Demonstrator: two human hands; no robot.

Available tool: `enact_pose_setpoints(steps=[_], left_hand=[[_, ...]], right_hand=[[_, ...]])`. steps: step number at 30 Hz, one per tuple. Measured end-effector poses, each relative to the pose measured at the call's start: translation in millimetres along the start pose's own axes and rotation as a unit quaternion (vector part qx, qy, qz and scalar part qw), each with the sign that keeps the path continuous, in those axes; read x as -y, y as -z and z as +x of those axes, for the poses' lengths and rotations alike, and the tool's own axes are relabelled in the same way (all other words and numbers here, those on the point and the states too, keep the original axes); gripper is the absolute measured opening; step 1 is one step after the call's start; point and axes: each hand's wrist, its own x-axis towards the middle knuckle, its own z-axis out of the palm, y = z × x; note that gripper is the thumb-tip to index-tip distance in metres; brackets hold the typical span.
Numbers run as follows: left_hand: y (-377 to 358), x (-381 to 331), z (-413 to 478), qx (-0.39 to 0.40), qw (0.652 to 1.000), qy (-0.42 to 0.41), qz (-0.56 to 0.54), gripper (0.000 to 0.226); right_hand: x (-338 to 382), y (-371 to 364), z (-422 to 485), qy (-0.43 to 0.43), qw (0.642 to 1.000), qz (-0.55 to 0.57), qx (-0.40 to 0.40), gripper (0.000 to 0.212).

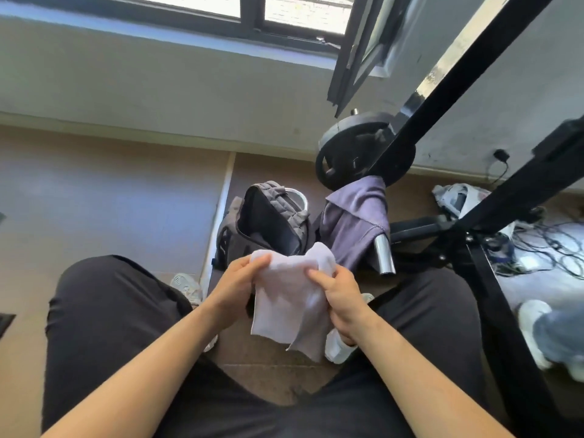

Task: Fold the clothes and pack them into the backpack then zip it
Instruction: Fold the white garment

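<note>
Folding seems midway: left hand (237,287) and right hand (343,300) both pinch the pale cloth (282,303) above the lap (113,317), just short of the open backpack (268,221) on the floor (110,191); best align its loose edges, then crease before packing

At centre, cloth (284,298), gripped between left hand (235,289) at 9 o'clock and right hand (341,298) at 3. Just behind, at 12, backpack (268,222) on the floor (110,200). At 1 o'clock, beside the backpack, shirt (354,222) draped over a metal bar (384,254). Farther out at 1, weight plate (357,150). At 3 o'clock, well apart, cables (543,245) on the floor.
</note>
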Motion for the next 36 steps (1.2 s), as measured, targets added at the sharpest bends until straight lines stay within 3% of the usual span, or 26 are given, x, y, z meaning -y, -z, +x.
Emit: enact_pose_setpoints(steps=[4,7,9,11,14,16,18,21,24,26,28,31,33,36], left_hand=[[0,-9,0,0.003,0.996,0.027,-0.091,0.038],[1,-12,-3,0.013,0.99,0.051,-0.132,0.053],[3,-16,-5,0.022,0.987,0.053,-0.152,0.053],[4,-20,-8,0.035,0.984,0.063,-0.164,0.05],[6,-26,-13,0.066,0.974,0.097,-0.192,0.045],[7,-30,-16,0.1,0.971,0.113,-0.186,0.056],[8,-30,-17,0.12,0.97,0.12,-0.171,0.064],[6,-30,-20,0.136,0.971,0.118,-0.158,0.041],[4,-35,-21,0.129,0.973,0.113,-0.157,0.038],[8,-35,-17,0.088,0.977,0.095,-0.171,0.05],[18,-34,-8,0.002,0.984,0.045,-0.173,0.041],[41,-34,6,-0.158,0.974,0.001,-0.163,0.027],[57,-34,12,-0.257,0.959,-0.004,-0.118,0.024],[68,-27,20,-0.299,0.954,-0.005,-0.031,0.023]], right_hand=[[-11,0,12,0.026,0.987,-0.115,-0.11,0.029],[-11,3,12,0.134,0.954,-0.21,-0.169,0.036],[-9,3,11,0.238,0.923,-0.252,-0.169,0.03],[-9,-1,10,0.287,0.903,-0.289,-0.137,0.021],[-10,-12,5,0.206,0.941,-0.266,-0.041,0.023],[-10,-16,3,0.155,0.962,-0.225,-0.006,0.028],[-9,-15,5,0.142,0.971,-0.195,0.001,0.03],[-7,-9,9,0.131,0.97,-0.205,0.008,0.024],[-3,-7,12,0.105,0.98,-0.169,0.014,0.017],[2,-6,15,0.036,0.998,-0.055,0.002,0.022],[7,-1,17,-0.046,0.996,0.074,0.019,0.027],[10,16,28,-0.108,0.981,0.164,0.0,0.028],[12,25,31,-0.129,0.976,0.175,0.012,0.029],[9,24,29,-0.124,0.99,0.052,0.046,0.037]])
